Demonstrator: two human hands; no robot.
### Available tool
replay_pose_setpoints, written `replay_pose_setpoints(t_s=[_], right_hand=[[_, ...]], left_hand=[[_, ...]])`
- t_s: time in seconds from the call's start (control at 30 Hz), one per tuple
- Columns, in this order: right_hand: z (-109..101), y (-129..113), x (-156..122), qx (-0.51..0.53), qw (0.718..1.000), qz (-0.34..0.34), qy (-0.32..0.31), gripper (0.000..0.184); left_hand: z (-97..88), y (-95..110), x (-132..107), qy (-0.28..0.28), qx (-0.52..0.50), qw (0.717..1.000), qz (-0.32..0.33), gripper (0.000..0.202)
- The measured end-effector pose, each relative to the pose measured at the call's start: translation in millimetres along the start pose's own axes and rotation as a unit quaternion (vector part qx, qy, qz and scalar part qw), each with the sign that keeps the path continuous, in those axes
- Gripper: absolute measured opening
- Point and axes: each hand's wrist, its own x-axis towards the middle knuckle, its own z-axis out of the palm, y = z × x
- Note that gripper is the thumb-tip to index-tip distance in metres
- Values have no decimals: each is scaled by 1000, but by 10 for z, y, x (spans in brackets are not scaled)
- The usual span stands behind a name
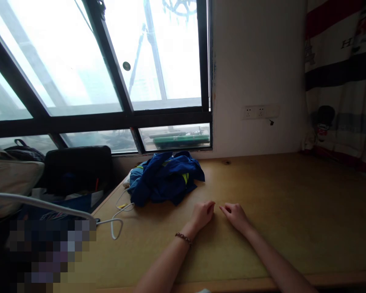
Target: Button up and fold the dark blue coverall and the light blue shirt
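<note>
My left hand (203, 214) rests on the wooden table (293, 211) with its fingers curled under, a bead bracelet on the wrist. My right hand (235, 215) lies just to its right, fingers also curled loosely, the two hands almost touching. Neither hand holds anything that I can see. A crumpled blue garment (166, 177) with yellow-green trim lies on the table a little beyond and left of my left hand.
A white cable (117, 221) loops over the table's left edge. Left of the table stand a black bag (77, 169) and a beige bag (12, 179). A large window fills the back left; a wall socket (256, 112) and a striped curtain (341, 81) are at right.
</note>
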Motion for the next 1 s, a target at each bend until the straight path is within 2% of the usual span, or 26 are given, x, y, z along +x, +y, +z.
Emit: replay_pose_setpoints(t_s=[0.8,0.9,1.0], right_hand=[[49,70,88,67,996,50,24,45],[73,98,89,64,996,51,26,46],[90,118,93,67,996,54,26,47]], left_hand=[[19,-34,29,18,-21,999,-34,25],[-15,-26,54,62,8,998,-22,26],[-247,-65,175,154,99,983,8,29]])
